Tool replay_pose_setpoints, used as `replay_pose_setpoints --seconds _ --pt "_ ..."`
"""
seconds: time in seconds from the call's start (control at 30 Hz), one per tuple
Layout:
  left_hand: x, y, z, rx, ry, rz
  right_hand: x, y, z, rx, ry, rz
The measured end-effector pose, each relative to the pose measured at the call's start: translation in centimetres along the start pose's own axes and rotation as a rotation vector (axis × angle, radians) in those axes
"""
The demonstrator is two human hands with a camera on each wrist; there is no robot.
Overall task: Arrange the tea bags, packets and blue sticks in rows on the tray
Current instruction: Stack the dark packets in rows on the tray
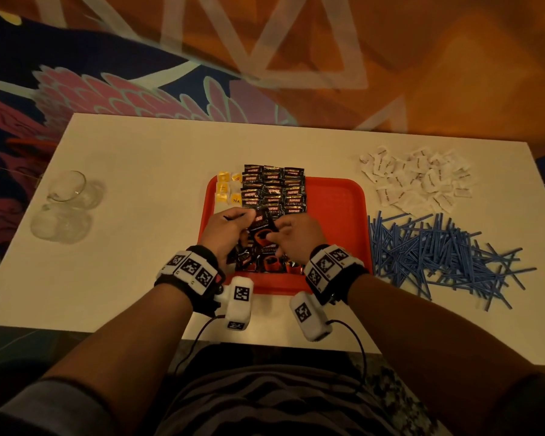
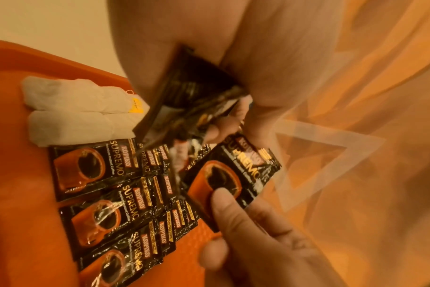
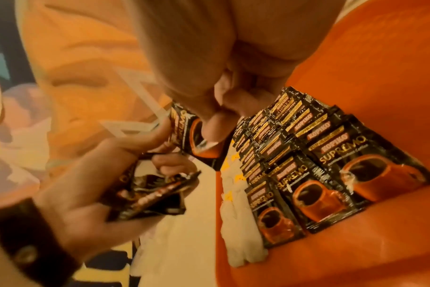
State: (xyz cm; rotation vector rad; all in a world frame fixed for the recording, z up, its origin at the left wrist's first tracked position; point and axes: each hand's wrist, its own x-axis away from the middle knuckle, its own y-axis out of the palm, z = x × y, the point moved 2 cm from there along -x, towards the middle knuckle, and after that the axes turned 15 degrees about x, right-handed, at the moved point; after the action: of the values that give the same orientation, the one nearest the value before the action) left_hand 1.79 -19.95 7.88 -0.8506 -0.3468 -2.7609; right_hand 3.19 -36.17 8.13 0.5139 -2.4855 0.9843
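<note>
We hold a small bundle of coffee packets in the left hand, fingers curled round it. The right hand pinches one packet off the top, long axis pointing away from us, above the near part of the tray. Three packet rows fill the tray's left-centre; its right side lies open. Blue sticks lie on the bench right of the tray.

Tray's right half lies bare; blue sticks crowd the table beside it.
</note>
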Motion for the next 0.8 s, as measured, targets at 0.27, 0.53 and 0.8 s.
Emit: replay_pose_setpoints --seconds 0.27,0.53,0.8 --pt "0.0 -1.4 -1.5 -0.043 -0.037 0.076 -0.1 3.1 0.4 0.166 -0.101 -0.009" --pt "-0.6 -3.6 -3.6 -0.176 0.005 0.094 -0.6 6.2 1.4 0.278 -0.002 -0.071" --pt "-1.1 -8.4 -5.7 -0.194 -0.114 0.229 -1.4 9.2 3.3 0.202 0.269 -0.054"
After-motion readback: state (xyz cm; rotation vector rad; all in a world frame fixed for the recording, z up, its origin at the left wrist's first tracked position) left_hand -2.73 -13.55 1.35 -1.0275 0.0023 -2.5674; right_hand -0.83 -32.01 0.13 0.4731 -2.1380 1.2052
